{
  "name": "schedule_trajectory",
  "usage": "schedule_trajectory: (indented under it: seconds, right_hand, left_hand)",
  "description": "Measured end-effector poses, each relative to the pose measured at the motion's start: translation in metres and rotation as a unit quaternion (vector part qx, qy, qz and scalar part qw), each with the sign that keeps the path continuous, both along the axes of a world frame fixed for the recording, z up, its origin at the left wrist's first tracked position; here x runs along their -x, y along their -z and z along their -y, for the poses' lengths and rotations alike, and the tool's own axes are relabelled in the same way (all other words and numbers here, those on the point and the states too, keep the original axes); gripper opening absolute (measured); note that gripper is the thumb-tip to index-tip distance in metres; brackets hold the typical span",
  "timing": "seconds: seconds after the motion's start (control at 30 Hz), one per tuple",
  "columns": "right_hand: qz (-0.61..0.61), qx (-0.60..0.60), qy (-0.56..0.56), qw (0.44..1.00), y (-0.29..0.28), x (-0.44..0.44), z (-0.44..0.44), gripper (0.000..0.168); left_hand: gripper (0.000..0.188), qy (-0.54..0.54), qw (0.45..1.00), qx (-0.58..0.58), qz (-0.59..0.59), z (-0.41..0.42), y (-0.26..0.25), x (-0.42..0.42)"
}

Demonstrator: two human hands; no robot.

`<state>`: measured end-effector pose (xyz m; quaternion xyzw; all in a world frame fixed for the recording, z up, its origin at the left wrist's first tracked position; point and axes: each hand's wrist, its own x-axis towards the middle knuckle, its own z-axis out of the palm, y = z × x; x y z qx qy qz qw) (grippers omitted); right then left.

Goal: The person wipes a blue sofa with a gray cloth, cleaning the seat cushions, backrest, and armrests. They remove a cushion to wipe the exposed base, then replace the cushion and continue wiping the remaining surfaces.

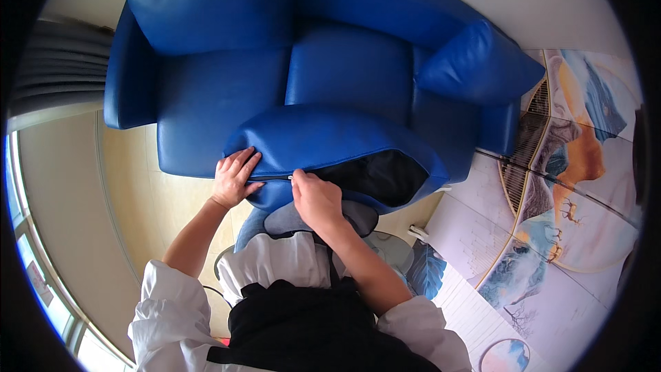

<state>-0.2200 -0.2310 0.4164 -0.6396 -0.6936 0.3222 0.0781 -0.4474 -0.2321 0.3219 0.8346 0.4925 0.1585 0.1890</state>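
A blue leather-look cushion (pixel 330 134) lies in front of me across the sofa's front edge. Its zipper (pixel 268 178) runs along the side facing me. To the right the seam gapes widely and shows a black inside (pixel 379 175). My left hand (pixel 235 178) grips the cushion's left end, fingers on the upper side of the zipper and thumb below it. At the end of the zipped stretch, the fingers of my right hand (pixel 317 199) pinch the small zipper pull (pixel 290 177). The right palm and fingertips are partly hidden from above.
Behind the cushion stands a blue sofa (pixel 351 67) with a large back cushion (pixel 217 5) and a smaller pillow (pixel 480 64). A grey curtain (pixel 62 67) hangs at left, above a window (pixel 46 284). A wall with a painted pattern (pixel 578 165) rises on the right.
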Motion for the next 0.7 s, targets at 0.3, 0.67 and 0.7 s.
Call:
schedule_trajectory:
  seconds: [0.3,0.67,0.7]
  right_hand:
    - [-0.02,-0.006,-0.003,1.0,-0.001,-0.026,-0.006,0.011]
    - [0.02,0.265,-0.003,0.964,0.008,-0.079,-0.002,0.079]
    - [0.016,0.288,-0.009,0.958,0.011,-0.074,-0.009,0.081]
  left_hand:
    - [0.062,0.014,1.0,-0.01,-0.007,-0.01,-0.016,-0.001]
    - [0.063,-0.04,0.994,0.093,-0.037,-0.048,-0.093,-0.055]
    - [0.059,-0.031,0.993,0.113,0.002,-0.055,-0.102,-0.065]
